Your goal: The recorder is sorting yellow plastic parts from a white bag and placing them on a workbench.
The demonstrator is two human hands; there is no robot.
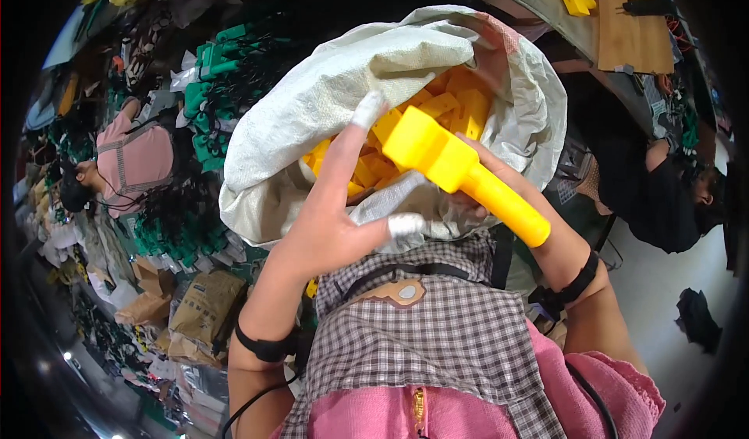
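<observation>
A bright yellow plastic casing point(449, 162), with a blocky head and a long rounded handle, is held above an open white woven sack point(312, 111). My right hand point(499, 175) grips it from behind, so most of its fingers are hidden by the casing. To the left, my left hand point(331, 217) is open over the near side of the sack, thumb and fingers spread, with white wraps on its fingertips. Inside the sack lie several more yellow plastic pieces point(373, 172), partly covered by the folded rim.
Green plastic parts with dark cords point(214, 61) are heaped at the left, near a person in pink point(136, 158). Brown packages point(204, 310) lie lower left. A worktable with a wooden board point(636, 37) stands upper right; another person in black point(651, 182) is at the right.
</observation>
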